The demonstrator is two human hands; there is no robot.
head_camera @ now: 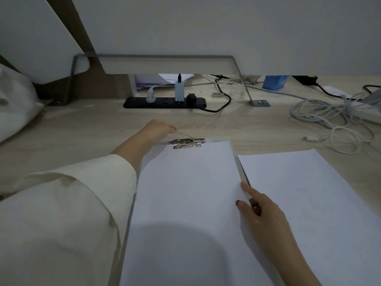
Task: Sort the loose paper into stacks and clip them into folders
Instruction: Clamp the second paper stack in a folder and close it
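A white paper stack (185, 193) lies on a grey folder (242, 174) in the middle of the wooden desk. The folder's metal clip (187, 142) sits at the stack's top edge. My left hand (158, 130) reaches over to the clip and pinches its thin wire lever, which is raised. My right hand (261, 211) rests on the stack's right edge, index finger straight, other fingers curled at the paper's edge. A second white paper stack (309, 199) lies just to the right, partly over the folder's right edge.
A black power strip (165, 102) with plugs lies at the back, under a grey shelf frame (245, 87). Tangled white cables (329, 120) spread at the right rear. A blue box (274, 82) stands behind them. A white cloth bag (14, 104) sits at the left.
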